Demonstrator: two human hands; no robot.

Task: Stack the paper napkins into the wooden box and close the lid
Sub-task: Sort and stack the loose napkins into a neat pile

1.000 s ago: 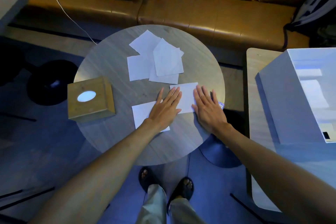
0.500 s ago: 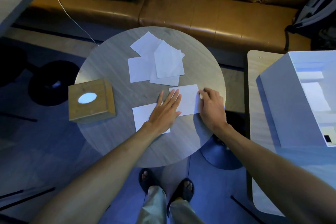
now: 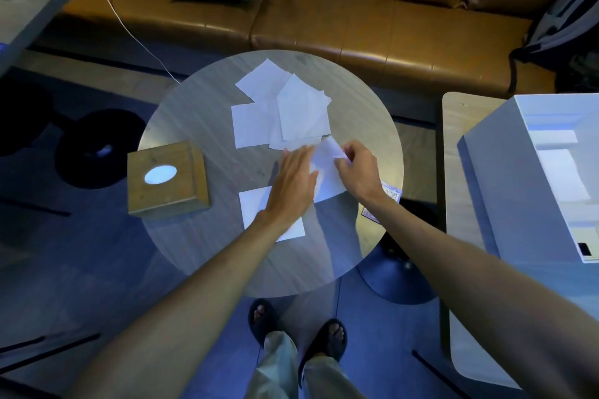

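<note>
On the round wooden table lie several white paper napkins. My right hand pinches the right edge of one napkin and lifts it over toward the left. My left hand lies flat with fingers spread, pressing that napkin's left part. Another napkin lies under my left wrist. A loose pile of napkins sits at the far middle of the table. The wooden box, lid shut with an oval hole on top, stands at the table's left edge.
A brown leather sofa with cushions runs behind the table. A white open box stands on a second table at the right. A small printed card lies by the round table's right edge. My sandalled feet are below.
My right hand went from flat on the table to pinching the napkin's right edge, and now folds it up and leftward. My left hand slid up along the napkin.
</note>
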